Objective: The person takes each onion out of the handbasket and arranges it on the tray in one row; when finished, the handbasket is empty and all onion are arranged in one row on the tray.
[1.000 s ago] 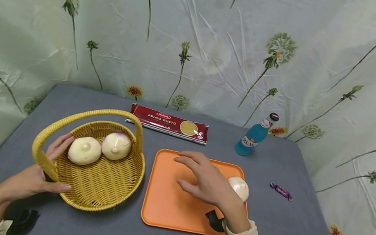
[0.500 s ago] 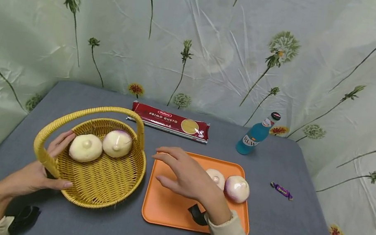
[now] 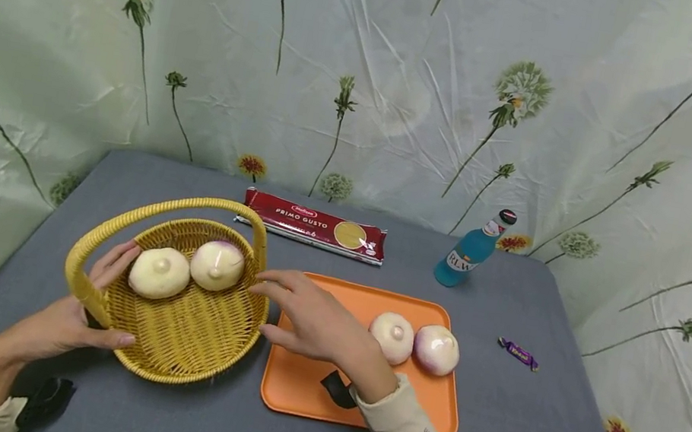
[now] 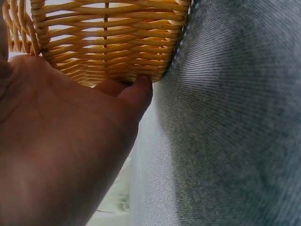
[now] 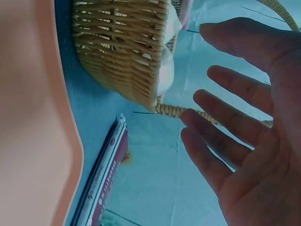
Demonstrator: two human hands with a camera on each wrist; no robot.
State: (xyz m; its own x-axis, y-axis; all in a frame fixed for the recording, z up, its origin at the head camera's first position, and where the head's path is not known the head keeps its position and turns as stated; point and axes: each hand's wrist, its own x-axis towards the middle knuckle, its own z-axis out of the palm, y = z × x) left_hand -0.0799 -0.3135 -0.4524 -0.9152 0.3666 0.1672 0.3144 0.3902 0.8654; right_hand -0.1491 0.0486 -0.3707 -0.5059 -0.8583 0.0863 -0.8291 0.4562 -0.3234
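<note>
Two white bulbs [image 3: 158,277] in the yellow basket [image 3: 179,337], two more bulbs [image 3: 390,341] on the orange tray [image 3: 301,393].
I have my left hand [image 3: 61,326] gripping the basket, thumb apart from fingers; the handle [image 3: 203,201] arches from there toward my right hand [image 3: 315,322], fingers loosely spread. Basketed bulbs' stubs face upward.

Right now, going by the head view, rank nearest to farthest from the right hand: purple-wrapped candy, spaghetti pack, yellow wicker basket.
1. Yellow wicker basket, left of the right hand.
2. Spaghetti pack, straight ahead of it.
3. Purple-wrapped candy, far right.
</note>
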